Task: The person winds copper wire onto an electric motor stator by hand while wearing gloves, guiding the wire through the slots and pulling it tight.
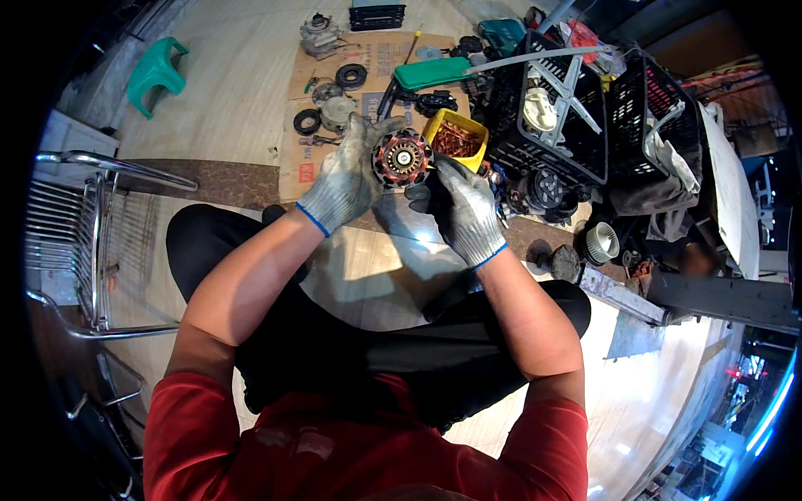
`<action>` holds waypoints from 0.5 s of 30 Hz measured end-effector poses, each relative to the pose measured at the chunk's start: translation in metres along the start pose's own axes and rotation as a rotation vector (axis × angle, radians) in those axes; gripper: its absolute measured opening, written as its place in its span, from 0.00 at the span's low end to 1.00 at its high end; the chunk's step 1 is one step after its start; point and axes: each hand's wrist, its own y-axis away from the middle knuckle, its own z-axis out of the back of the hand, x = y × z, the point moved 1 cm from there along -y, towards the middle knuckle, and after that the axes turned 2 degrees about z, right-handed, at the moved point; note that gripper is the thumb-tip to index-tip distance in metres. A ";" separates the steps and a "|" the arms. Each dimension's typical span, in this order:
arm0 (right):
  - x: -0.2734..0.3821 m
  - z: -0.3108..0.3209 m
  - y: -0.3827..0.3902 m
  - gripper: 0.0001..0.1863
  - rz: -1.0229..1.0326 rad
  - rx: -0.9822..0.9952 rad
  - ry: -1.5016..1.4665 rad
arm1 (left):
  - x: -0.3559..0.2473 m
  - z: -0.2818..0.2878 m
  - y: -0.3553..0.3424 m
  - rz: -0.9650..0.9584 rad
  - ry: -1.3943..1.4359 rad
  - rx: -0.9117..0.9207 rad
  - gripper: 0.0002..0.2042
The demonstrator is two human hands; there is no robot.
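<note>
I hold a round motor part with copper windings and a toothed centre (403,158) upright, face toward me, between both gloved hands, above the cardboard's near edge. My left hand (349,175) grips it from the left, fingers at its upper side. My right hand (455,204) is closed on its lower right, its darkened fingertips partly shadowed. Just behind it sits a yellow container (455,132) of copper-coloured pieces. Black rings (351,76) and a grey metal disc (338,113) lie on the cardboard (302,100) beyond my left hand.
Black plastic crates (589,150) with assorted parts stand at the right, near a white fan wheel (601,242) and metal beam (622,296). A green case (430,73) lies behind the container. A green stool (154,75) and chrome chair (104,250) are at left.
</note>
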 end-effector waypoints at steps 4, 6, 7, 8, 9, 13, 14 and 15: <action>0.001 -0.003 0.001 0.20 0.018 -0.011 0.014 | -0.001 -0.002 0.002 0.000 -0.016 0.004 0.39; 0.000 0.000 0.000 0.20 0.021 -0.005 0.014 | -0.003 -0.007 0.005 0.007 -0.032 -0.008 0.39; -0.001 0.000 0.000 0.20 0.022 0.000 0.014 | -0.002 -0.004 0.003 0.010 -0.045 0.009 0.41; -0.001 0.000 0.001 0.20 0.016 0.001 0.010 | 0.000 0.001 0.001 0.014 -0.058 0.025 0.43; 0.000 0.000 0.001 0.20 0.009 0.003 0.006 | 0.001 0.004 -0.001 0.017 -0.071 0.040 0.45; 0.001 -0.002 0.003 0.20 -0.010 0.010 -0.017 | 0.002 0.007 -0.003 0.027 -0.076 0.016 0.46; 0.000 -0.001 0.002 0.21 -0.007 0.002 -0.009 | 0.001 0.005 -0.004 0.044 -0.062 -0.001 0.46; -0.002 0.000 0.001 0.21 -0.005 -0.005 -0.002 | 0.000 0.004 -0.003 0.060 -0.049 -0.018 0.46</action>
